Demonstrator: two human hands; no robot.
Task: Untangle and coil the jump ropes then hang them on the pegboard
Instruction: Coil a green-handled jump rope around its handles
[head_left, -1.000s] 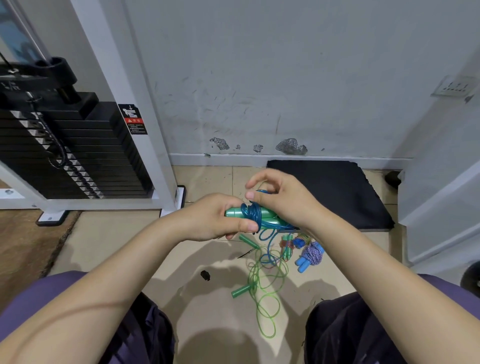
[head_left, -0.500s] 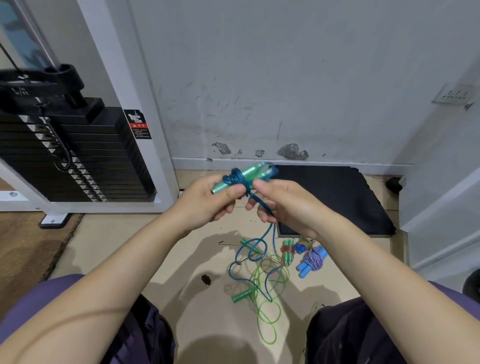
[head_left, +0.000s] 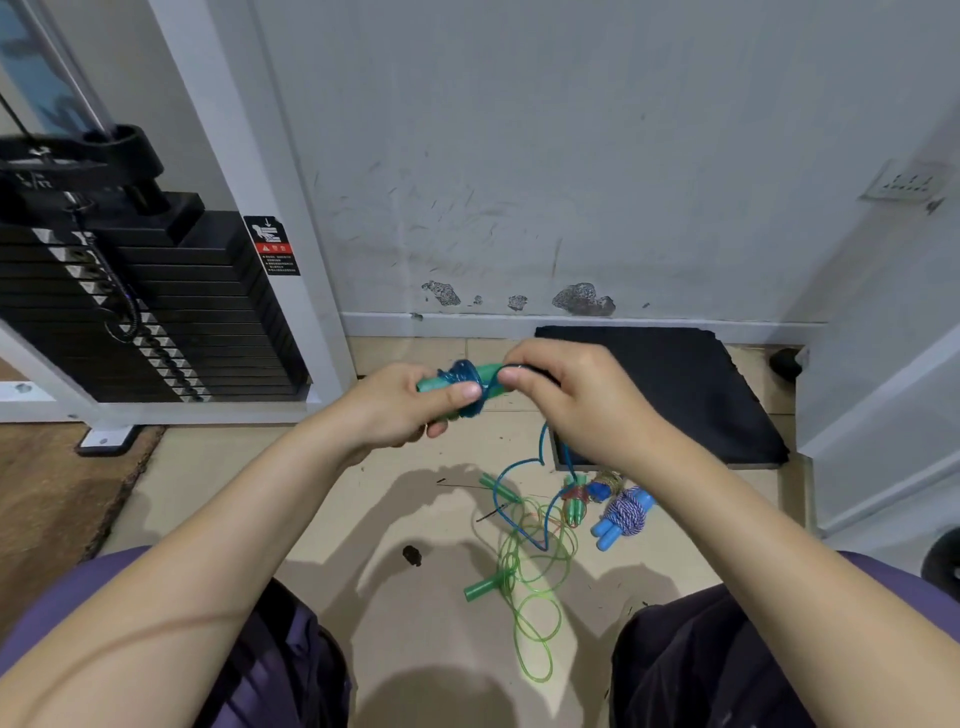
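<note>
Your left hand (head_left: 402, 402) grips the handles (head_left: 467, 382), right hand (head_left: 566, 395) pinches the blue rope (head_left: 524, 467) mid-wrap; green rope (head_left: 530, 582) still loose, nothing hung yet.

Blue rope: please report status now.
Left hand grips teal handles. Right hand pinches blue rope, tail trailing into green rope.

both forearms reach forward and converge at centre frame. left hand (head_left: 402, 402) fingers curled, thumb on top, gripping. right hand (head_left: 566, 395) palm down, thumb and index pinched together at the tips, just beside the left thumb. wrists roughly level.
</note>
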